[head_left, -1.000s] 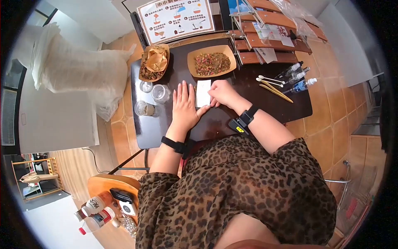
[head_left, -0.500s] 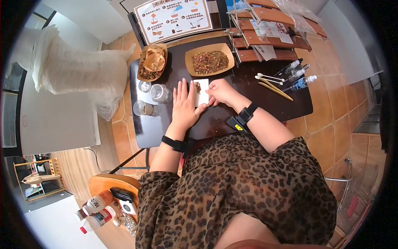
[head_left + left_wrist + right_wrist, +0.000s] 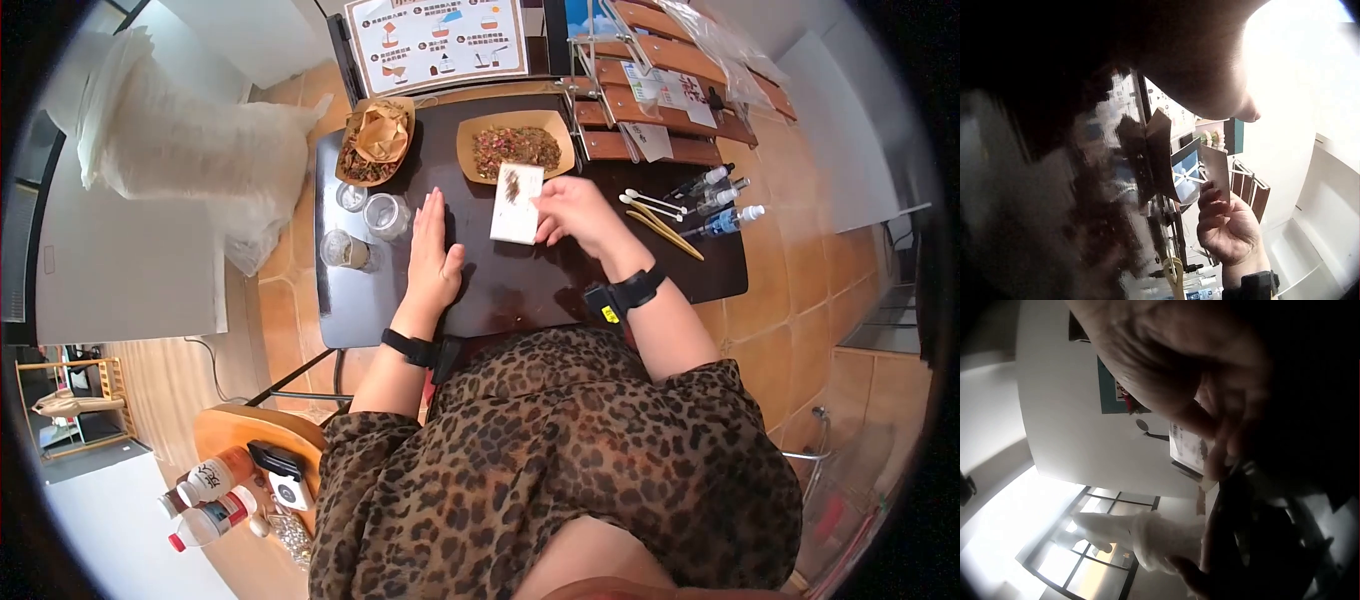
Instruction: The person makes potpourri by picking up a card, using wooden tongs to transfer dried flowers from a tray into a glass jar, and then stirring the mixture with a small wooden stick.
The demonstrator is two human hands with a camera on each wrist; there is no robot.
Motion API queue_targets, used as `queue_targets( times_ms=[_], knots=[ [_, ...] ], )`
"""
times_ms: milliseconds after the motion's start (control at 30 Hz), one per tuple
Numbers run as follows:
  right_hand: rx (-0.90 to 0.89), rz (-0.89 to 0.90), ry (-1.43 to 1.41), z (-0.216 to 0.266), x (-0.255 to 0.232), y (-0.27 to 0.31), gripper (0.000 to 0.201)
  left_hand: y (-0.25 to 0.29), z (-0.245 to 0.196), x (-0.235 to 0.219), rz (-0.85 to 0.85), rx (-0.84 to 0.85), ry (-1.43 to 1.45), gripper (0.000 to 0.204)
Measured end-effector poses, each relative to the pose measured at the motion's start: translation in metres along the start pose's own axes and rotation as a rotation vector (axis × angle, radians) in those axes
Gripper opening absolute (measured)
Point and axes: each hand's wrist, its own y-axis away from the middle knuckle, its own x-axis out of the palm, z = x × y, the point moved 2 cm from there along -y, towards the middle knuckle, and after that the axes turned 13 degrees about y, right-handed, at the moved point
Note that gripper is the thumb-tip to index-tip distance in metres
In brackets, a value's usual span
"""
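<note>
In the head view my right hand point(image 3: 580, 215) pinches the right edge of a flat white card point(image 3: 515, 222), thumb and fingers at its side. A brown patch marks the card's upper half, and its top edge overlaps the near rim of the paper tray point(image 3: 466, 150) of dried herbs and petals. My left hand point(image 3: 432, 258) is over the table to the left, fingers straight and together, palm turned sideways, holding nothing. From the left wrist view, the card point(image 3: 1217, 172) shows tilted up in the right hand's fingers. The right wrist view is dark, with the card partly hidden by fingers.
A second paper tray point(image 3: 408, 110) holds dried bits and crumpled brown paper. Near the left hand stand a clear jar point(image 3: 386, 216) and other small clear containers. Tweezers point(image 3: 668, 232), white sticks point(image 3: 655, 198) and several dropper bottles point(image 3: 735, 220) lie right. An instruction sheet point(image 3: 440, 50) stands behind.
My right hand has lifted the card off the table and moved it up and right, away from the left hand. The left hand has let go of the card's edge and turned sideways.
</note>
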Motion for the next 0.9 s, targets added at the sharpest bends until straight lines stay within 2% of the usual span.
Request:
queue_targets(
  times_ms=[133, 267, 367, 467, 567, 667, 767, 800, 900],
  knots=[
    [-0.143, -0.263, 0.008, 0.020, -0.029, -0.012, 0.015, 0.000, 0.003, 0.002, 0.017, -0.004, -0.049, 0.087],
    [-0.339, -0.499, 0.298, 0.036, -0.031, -0.017, 0.011, 0.001, 0.002, 0.000, 0.039, -0.033, -0.114, 0.086],
    [-0.614, -0.783, 0.887, 0.043, -0.025, -0.010, 0.009, 0.000, 0.001, 0.002, 0.054, -0.022, -0.168, 0.086],
    [-0.746, -0.866, 1.129, 0.040, -0.019, -0.008, 0.007, 0.000, -0.001, 0.001, 0.068, -0.027, -0.203, 0.086],
    [-0.909, -0.927, 1.087, 0.041, -0.018, -0.002, 0.008, -0.001, 0.000, 0.002, 0.077, -0.028, -0.240, 0.086],
    [-0.746, -0.891, 1.136, 0.033, -0.025, -0.005, 0.008, -0.001, 0.000, 0.005, 0.085, -0.046, -0.273, 0.083],
    [-0.598, -0.824, 0.693, 0.031, -0.032, 0.000, 0.009, -0.004, -0.003, 0.009, 0.094, -0.102, -0.350, 0.087],
    [-0.632, -0.711, 0.432, 0.028, -0.034, -0.001, 0.012, -0.004, -0.002, 0.012, 0.105, -0.115, -0.398, 0.089],
    [-0.327, -0.410, 0.339, 0.031, -0.038, 0.028, 0.013, -0.009, 0.001, 0.020, 0.138, -0.137, -0.514, 0.093]
  ],
)
